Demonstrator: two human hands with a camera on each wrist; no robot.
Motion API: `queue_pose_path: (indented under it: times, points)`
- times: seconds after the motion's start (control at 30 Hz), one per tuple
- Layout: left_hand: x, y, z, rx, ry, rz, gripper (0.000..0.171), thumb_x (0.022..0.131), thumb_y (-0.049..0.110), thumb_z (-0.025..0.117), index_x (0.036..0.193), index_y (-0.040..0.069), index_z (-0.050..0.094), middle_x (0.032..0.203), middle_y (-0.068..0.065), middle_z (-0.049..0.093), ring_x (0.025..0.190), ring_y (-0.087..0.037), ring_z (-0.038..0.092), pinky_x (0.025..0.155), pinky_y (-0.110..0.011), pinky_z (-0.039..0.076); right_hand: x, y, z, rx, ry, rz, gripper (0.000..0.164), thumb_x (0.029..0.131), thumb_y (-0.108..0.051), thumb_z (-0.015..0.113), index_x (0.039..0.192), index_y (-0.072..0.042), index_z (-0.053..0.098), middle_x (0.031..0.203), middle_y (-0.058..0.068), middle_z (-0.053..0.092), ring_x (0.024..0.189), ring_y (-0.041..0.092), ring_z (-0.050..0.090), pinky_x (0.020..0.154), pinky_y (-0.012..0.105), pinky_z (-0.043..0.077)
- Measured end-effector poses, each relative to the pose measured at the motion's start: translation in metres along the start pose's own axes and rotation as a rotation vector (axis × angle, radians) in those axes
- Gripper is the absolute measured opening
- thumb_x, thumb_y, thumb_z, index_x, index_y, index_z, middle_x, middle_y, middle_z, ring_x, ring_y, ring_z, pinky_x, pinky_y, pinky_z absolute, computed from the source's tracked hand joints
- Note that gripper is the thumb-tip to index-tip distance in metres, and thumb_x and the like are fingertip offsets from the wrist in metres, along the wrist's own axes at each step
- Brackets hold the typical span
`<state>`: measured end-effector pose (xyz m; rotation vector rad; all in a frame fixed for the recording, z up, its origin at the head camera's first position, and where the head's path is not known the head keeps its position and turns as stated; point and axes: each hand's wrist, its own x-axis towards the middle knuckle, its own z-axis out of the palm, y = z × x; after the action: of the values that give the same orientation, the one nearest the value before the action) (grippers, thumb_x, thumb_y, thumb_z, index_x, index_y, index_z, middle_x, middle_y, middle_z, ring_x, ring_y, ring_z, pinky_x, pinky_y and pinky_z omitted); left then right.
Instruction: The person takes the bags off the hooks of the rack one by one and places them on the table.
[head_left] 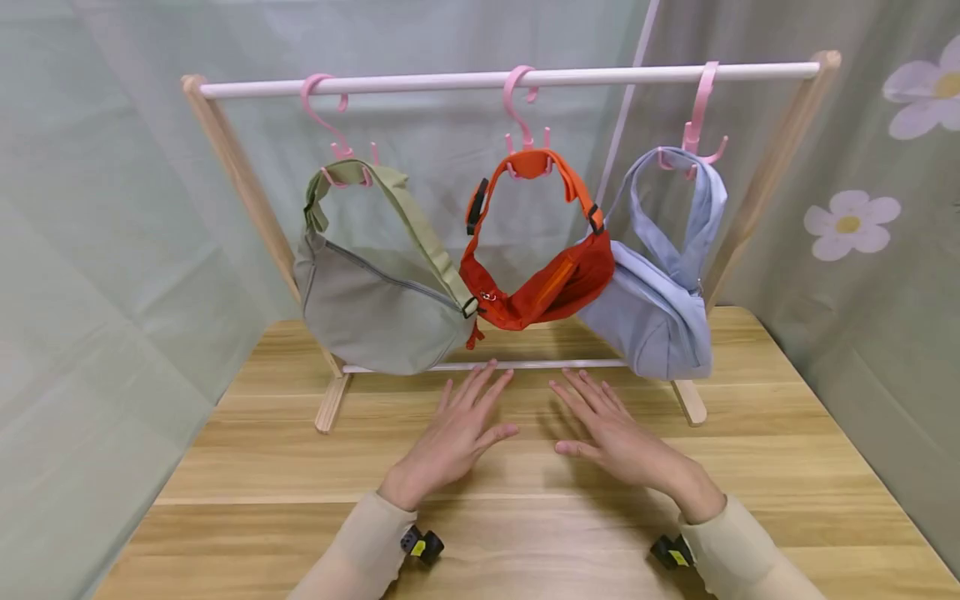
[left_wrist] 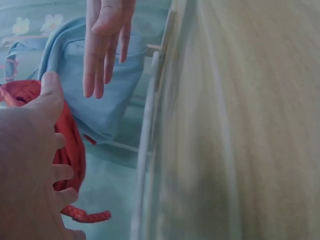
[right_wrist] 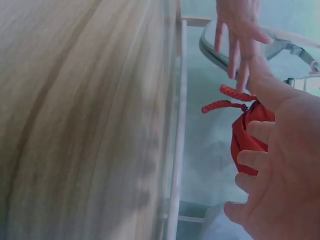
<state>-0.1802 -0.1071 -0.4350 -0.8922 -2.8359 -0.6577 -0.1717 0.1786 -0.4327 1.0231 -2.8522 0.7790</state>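
Both hands hover over the table in front of a small rack, fingers spread and holding nothing. My left hand [head_left: 453, 437] is below the grey-green shoulder bag [head_left: 382, 308], its fingertips overlapping the lower rail in the head view. On the other side, my right hand [head_left: 618, 437] points up and inward, nearest the light blue bag [head_left: 652, 308]. Between these bags hangs a red-orange waist bag [head_left: 543, 287]; its braided red cord [left_wrist: 87, 215] dangles in the left wrist view. Each bag's strap loops over a pink hanger [head_left: 517, 108] on the top rail.
The rack has a white top rail [head_left: 450, 82], wooden side posts [head_left: 243, 183] and a thin lower rail [head_left: 555, 364]. Its feet [head_left: 330, 408] stand on the wood-grain table [head_left: 247, 500]. Pale curtains [head_left: 120, 208] surround the table, with flower prints [head_left: 851, 225] at right.
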Motion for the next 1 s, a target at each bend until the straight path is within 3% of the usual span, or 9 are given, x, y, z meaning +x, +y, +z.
queue_pose_path:
  times: [0.2, 0.47, 0.67, 0.77, 1.0]
  points:
    - [0.002, 0.004, -0.007, -0.046, 0.016, 0.019, 0.074, 0.107, 0.049, 0.052, 0.168, 0.020, 0.021, 0.174, -0.011, 0.012, 0.159, -0.036, 0.014, 0.123, -0.067, 0.008, 0.000, 0.000, -0.002, -0.008, 0.032, -0.043, 0.085, 0.101, -0.041, 0.067, 0.167, -0.014, 0.022, 0.174, 0.014, 0.011, 0.157, 0.044, 0.010, 0.121, 0.069, 0.011]
    - [0.003, 0.004, -0.022, -0.118, 0.106, 0.069, 0.071, 0.107, 0.043, 0.055, 0.167, 0.021, 0.025, 0.173, -0.008, 0.017, 0.158, -0.032, 0.018, 0.123, -0.065, 0.011, -0.001, -0.003, -0.008, 0.069, 0.031, -0.050, 0.087, 0.100, -0.038, 0.069, 0.168, -0.020, 0.019, 0.175, 0.008, 0.009, 0.157, 0.044, 0.011, 0.123, 0.064, 0.015]
    - [0.001, 0.003, -0.034, -0.127, 0.157, 0.103, 0.070, 0.107, 0.057, 0.041, 0.166, 0.022, 0.029, 0.171, -0.008, 0.024, 0.155, -0.032, 0.028, 0.123, -0.064, 0.016, 0.001, -0.007, -0.014, 0.090, 0.039, -0.073, 0.086, 0.100, -0.036, 0.069, 0.168, -0.017, 0.019, 0.175, 0.006, 0.009, 0.157, 0.042, 0.014, 0.121, 0.063, 0.021]
    - [0.002, 0.001, -0.042, -0.132, 0.188, 0.119, 0.073, 0.105, 0.062, 0.035, 0.165, 0.020, 0.032, 0.170, -0.006, 0.027, 0.154, -0.032, 0.030, 0.123, -0.063, 0.019, 0.003, -0.009, -0.019, 0.099, 0.039, -0.084, 0.086, 0.100, -0.035, 0.070, 0.168, -0.014, 0.020, 0.174, 0.007, 0.010, 0.158, 0.040, 0.015, 0.122, 0.061, 0.023]
    - [0.006, -0.004, -0.072, -0.181, 0.263, 0.162, 0.064, 0.108, 0.051, 0.042, 0.163, 0.018, 0.034, 0.169, -0.006, 0.030, 0.152, -0.029, 0.034, 0.120, -0.058, 0.031, 0.012, -0.018, -0.032, 0.132, 0.018, -0.109, 0.085, 0.101, -0.036, 0.069, 0.168, -0.021, 0.019, 0.175, 0.000, 0.009, 0.159, 0.034, 0.011, 0.123, 0.058, 0.024]
